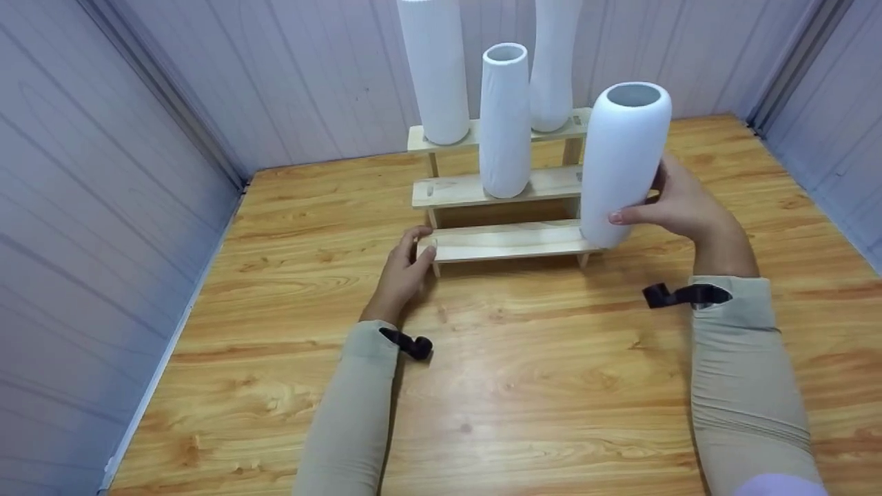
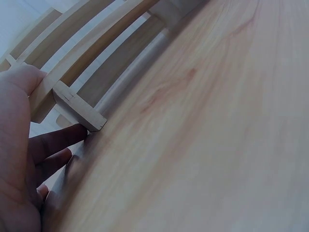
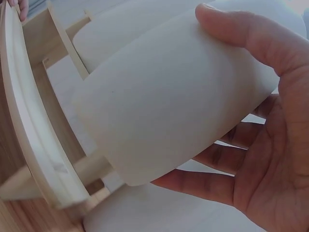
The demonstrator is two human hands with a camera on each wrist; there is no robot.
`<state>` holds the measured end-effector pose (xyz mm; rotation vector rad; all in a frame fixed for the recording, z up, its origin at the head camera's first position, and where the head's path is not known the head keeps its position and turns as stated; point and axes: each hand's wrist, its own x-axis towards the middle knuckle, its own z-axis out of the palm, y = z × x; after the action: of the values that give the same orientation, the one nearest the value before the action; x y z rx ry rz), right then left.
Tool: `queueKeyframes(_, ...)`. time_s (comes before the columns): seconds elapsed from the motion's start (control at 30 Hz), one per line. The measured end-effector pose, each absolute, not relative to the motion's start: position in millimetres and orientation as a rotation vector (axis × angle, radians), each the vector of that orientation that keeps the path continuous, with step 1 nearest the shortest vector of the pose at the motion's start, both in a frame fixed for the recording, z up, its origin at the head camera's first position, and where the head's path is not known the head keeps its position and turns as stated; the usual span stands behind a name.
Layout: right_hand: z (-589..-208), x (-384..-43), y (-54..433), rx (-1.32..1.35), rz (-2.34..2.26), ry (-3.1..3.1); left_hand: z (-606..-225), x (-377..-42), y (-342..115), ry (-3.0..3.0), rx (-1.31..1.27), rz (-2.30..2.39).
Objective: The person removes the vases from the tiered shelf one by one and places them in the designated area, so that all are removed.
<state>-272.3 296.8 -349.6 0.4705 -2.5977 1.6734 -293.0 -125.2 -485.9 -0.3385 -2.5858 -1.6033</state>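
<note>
My right hand [image 1: 682,200] grips a white vase [image 1: 626,158] with a rounded body and an open top, thumb on the near side and fingers round behind. Its base overlaps the right end of the lowest step in the head view; the right wrist view shows the vase [image 3: 178,96] tilted across the picture. A three-step wooden stand [image 1: 510,243] is beside it. My left hand [image 1: 403,272] holds the left end of that lowest step between thumb and fingers. In the left wrist view, some fingertips [image 2: 72,134] lie by the stand's leg [image 2: 79,108].
A slim white vase [image 1: 505,131] stands on the middle step. Two tall white vases, one at left [image 1: 437,76] and one at right [image 1: 553,69], stand on the top step. Pale panelled walls [image 1: 310,76] enclose the wood-grain table [image 1: 496,386] at the back and sides.
</note>
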Motion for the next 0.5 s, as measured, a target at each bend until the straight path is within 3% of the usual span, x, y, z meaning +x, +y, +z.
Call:
queueKeyframes(0.3, -353.4, -268.1, 321.6, 0.495, 1.664, -2.555, -486.7, -293.0, -125.8, -2.590, -0.336, -1.634)
queueKeyframes(0.5, -353.0, -266.5, 334.8, 0.377, 1.622, -2.601, -486.3, -293.3, -125.1, -2.596, -0.322, -1.598)
